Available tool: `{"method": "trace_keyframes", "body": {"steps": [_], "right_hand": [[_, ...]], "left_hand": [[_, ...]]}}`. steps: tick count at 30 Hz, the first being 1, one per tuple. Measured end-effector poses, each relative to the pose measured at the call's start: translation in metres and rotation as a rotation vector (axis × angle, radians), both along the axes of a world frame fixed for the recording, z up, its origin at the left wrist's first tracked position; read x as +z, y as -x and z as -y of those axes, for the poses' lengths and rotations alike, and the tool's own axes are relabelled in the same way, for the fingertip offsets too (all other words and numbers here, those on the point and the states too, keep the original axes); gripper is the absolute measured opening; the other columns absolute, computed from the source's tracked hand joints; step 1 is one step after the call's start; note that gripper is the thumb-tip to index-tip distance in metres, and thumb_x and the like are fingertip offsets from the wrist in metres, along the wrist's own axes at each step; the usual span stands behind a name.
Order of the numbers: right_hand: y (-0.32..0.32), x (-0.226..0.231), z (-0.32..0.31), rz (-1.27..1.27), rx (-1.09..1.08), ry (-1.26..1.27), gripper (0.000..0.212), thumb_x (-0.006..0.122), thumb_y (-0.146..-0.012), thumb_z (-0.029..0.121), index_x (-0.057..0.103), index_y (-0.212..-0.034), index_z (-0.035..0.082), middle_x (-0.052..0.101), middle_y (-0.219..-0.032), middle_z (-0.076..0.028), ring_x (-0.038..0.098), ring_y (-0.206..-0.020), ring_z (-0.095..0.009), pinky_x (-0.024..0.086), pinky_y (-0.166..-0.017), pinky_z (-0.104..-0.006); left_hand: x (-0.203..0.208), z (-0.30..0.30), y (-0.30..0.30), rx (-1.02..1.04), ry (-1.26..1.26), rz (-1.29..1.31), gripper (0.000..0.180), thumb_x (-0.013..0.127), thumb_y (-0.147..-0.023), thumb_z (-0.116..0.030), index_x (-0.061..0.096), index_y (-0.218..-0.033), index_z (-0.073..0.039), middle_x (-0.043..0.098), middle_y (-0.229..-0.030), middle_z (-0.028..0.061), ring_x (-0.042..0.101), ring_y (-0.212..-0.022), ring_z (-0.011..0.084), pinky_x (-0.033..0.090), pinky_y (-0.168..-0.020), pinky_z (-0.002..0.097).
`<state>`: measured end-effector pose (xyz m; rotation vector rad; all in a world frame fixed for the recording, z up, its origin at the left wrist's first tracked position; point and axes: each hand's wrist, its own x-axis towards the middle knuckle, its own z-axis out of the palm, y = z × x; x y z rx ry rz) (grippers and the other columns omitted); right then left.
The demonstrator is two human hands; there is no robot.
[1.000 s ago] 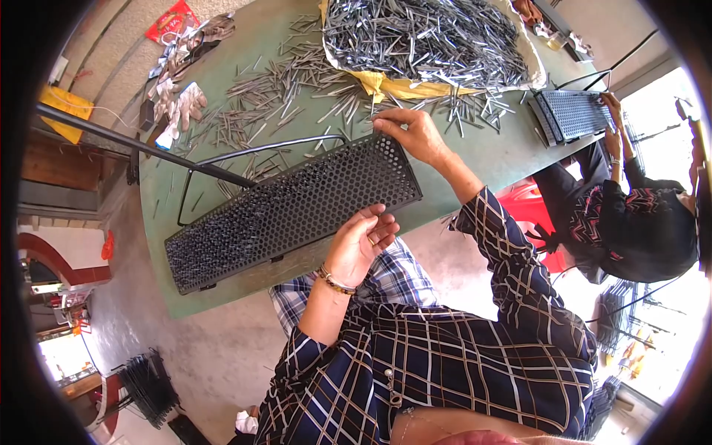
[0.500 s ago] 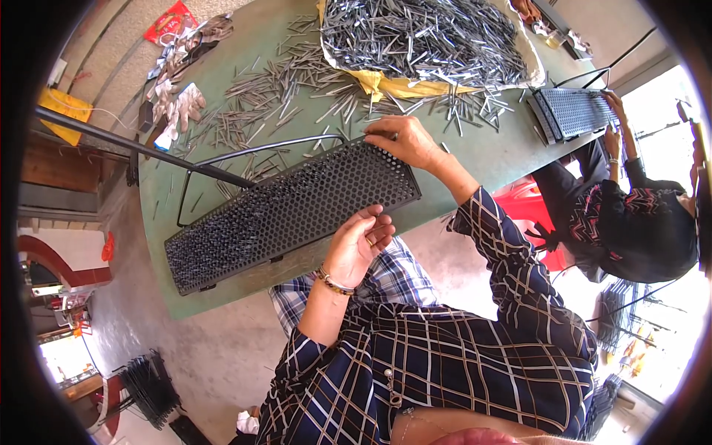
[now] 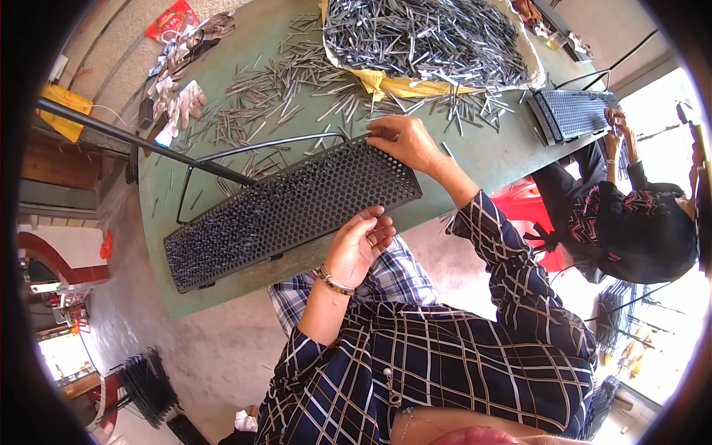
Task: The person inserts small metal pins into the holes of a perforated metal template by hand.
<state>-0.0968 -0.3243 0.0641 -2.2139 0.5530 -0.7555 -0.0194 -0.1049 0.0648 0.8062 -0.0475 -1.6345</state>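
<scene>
Right hand (image 3: 404, 141) touches perforated black tray (image 3: 289, 211); left hand (image 3: 360, 245) at its near edge.

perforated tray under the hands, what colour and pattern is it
Black, with a dense grid of small round holes; the perforated tray shows best in the head view.

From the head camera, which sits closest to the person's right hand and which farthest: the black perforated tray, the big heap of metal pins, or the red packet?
From the right hand:
1. Black perforated tray: right under the fingers, at its far edge.
2. Heap of metal pins: just beyond the hand, on yellow sheeting.
3. Red packet: far corner of the green table, off to the left.
</scene>
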Motion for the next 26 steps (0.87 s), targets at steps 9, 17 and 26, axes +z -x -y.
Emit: {"method": "trace_keyframes", "body": {"steps": [9, 17, 26], "right_hand": [[0.000, 0.001, 0.008, -0.048, 0.088, 0.227, 0.017, 0.060, -0.083, 0.012, 0.065, -0.095, 0.001, 0.064, -0.088, -0.013, 0.063, -0.082, -0.028, 0.050, -0.072, -0.0339], [-0.002, -0.001, 0.008, -0.082, 0.130, 0.227, 0.019, 0.058, -0.084, 0.012, 0.063, -0.098, 0.000, 0.060, -0.090, -0.014, 0.059, -0.082, -0.032, 0.048, -0.074, -0.0388], [0.023, 0.002, 0.008, -0.103, -0.125, 0.016, 0.024, 0.061, -0.084, 0.016, 0.063, -0.104, 0.003, 0.059, -0.098, -0.015, 0.060, -0.088, -0.029, 0.048, -0.076, -0.0355]], "left_hand": [[0.001, -0.003, 0.002, 0.001, 0.001, 0.014, 0.023, 0.047, -0.090, -0.011, 0.053, -0.111, -0.005, 0.061, -0.098, 0.0070, 0.060, -0.089, 0.0167, 0.048, -0.081, 0.0308], [0.002, -0.004, 0.004, -0.010, -0.022, 0.011, 0.023, 0.047, -0.090, -0.011, 0.053, -0.111, -0.004, 0.060, -0.098, 0.0071, 0.060, -0.089, 0.0166, 0.048, -0.080, 0.0306], [0.037, 0.009, -0.019, -0.077, 0.022, 0.256, 0.025, 0.050, -0.089, -0.015, 0.052, -0.112, -0.006, 0.061, -0.099, 0.0069, 0.060, -0.089, 0.0178, 0.048, -0.080, 0.0309]]}}
